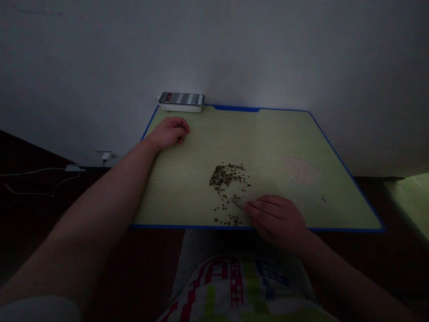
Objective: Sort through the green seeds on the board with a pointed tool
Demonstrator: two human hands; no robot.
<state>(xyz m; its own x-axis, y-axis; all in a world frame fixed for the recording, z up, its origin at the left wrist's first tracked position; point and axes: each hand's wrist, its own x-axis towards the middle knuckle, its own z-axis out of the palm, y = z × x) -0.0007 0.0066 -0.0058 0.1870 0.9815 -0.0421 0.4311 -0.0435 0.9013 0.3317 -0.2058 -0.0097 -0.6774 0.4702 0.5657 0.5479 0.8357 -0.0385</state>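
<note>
A loose pile of small dark beans or seeds (221, 175) lies mid-table, with several scattered toward the near edge. My right hand (276, 218) is closed near that edge, its fingers pinching a small, thin, spoon-like tool (237, 202). The tool's tip is among the scattered dark grains; its exact kind is hard to see in the dim light. My left hand (170, 133) rests on the table's left side with its fingers curled, and nothing shows in it. To the right is a flat patch of pale, rice-like grains (300, 170).
All of this lies on a yellow-green tabletop (228, 134) with a blue rim. At the back left corner a phone (181, 99) lies on a white box (181, 108). A wall runs behind the table. A white plug and cable (72, 168) are at the lower left.
</note>
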